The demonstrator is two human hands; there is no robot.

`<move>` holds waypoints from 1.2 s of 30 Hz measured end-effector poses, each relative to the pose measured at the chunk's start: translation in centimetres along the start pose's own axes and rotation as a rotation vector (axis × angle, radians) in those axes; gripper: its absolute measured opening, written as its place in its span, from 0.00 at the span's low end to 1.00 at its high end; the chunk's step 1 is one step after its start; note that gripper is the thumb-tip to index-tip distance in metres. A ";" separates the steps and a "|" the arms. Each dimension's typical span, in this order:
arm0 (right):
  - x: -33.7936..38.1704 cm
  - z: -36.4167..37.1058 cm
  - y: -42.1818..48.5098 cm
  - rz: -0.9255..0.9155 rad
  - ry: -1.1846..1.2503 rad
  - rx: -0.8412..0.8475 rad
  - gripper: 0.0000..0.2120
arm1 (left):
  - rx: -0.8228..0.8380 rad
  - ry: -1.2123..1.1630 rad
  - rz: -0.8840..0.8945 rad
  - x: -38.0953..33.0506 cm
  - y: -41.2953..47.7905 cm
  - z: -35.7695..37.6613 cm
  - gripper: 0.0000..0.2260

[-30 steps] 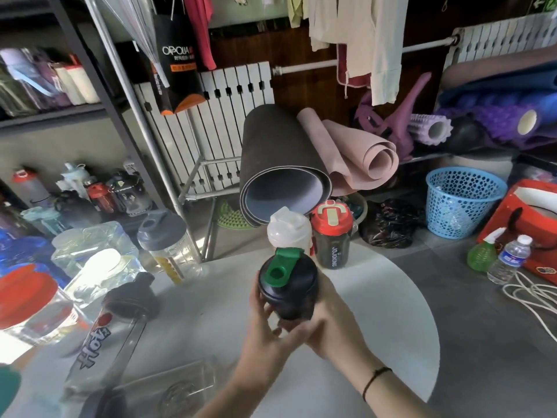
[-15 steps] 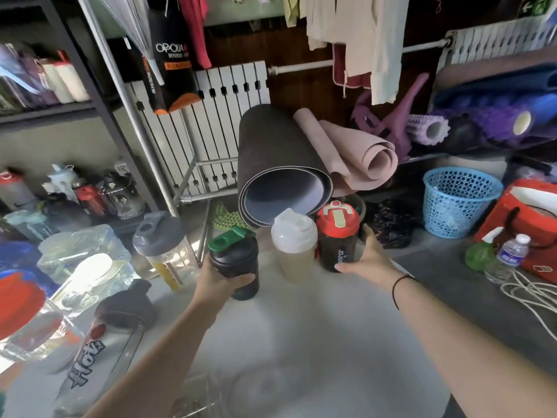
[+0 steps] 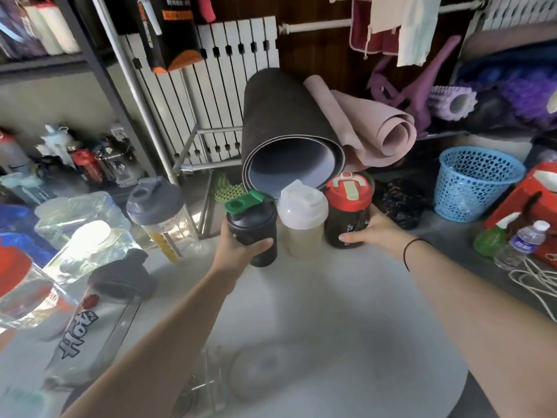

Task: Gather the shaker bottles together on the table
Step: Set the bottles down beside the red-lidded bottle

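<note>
Three shaker bottles stand in a row at the far edge of the round white table (image 3: 346,312). My left hand (image 3: 238,245) grips the black shaker with the green flip lid (image 3: 251,221), pressed against the frosted white shaker (image 3: 302,220) in the middle. On the right, my right hand (image 3: 376,232) wraps the side of the dark shaker with the red lid (image 3: 348,206). A clear shaker with a grey lid (image 3: 156,212) stands apart to the left. A clear bottle with a black cap and "HOT" lettering (image 3: 99,315) lies on its side at the near left.
Clear plastic containers (image 3: 81,233) and a red-lidded jar (image 3: 18,279) crowd the table's left. Rolled yoga mats (image 3: 289,122) lean just behind the row. A blue basket (image 3: 476,182), green spray bottle (image 3: 491,239) and water bottle (image 3: 524,239) sit on the floor at the right.
My left hand has carried the green-lidded shaker from the table's middle to the back, up against the white one. My right hand let go of it and took hold of the red-lidded shaker.
</note>
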State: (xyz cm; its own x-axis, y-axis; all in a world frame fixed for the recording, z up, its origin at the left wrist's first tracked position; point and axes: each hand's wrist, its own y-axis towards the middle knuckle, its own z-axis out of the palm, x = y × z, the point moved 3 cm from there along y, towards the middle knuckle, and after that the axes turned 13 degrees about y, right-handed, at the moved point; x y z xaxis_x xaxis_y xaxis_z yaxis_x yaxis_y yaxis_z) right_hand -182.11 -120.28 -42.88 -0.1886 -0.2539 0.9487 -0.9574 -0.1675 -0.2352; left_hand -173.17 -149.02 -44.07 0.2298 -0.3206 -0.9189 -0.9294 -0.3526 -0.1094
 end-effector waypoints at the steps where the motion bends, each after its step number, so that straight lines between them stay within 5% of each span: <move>1: 0.0 0.1 -0.1 0.000 0.013 -0.002 0.44 | -0.007 -0.008 0.009 -0.1 -0.1 0.2 0.41; 22: -1.4 -0.4 -0.5 -0.007 -0.024 -0.055 0.43 | -0.075 -0.097 0.032 -0.7 -2.0 1.7 0.40; 29: -3.4 -0.6 -1.0 0.043 0.027 -0.010 0.51 | -0.029 0.080 -0.044 0.4 -3.1 -0.5 0.58; 32: -4.7 -0.6 -2.2 0.125 -0.131 0.020 0.58 | -0.167 0.167 -0.162 1.5 -4.2 -2.7 0.42; 36: -5.5 0.4 -4.8 0.119 -0.496 0.032 0.54 | -0.599 0.181 -0.250 1.0 -6.3 -6.1 0.21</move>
State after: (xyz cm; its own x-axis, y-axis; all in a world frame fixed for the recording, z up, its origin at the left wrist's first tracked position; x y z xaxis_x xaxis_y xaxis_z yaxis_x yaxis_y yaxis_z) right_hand -176.39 -118.45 -47.00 -0.1616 -0.6932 0.7024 -0.9270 -0.1374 -0.3489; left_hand -165.38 -152.46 -41.97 0.5106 -0.2903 -0.8093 -0.5335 -0.8451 -0.0335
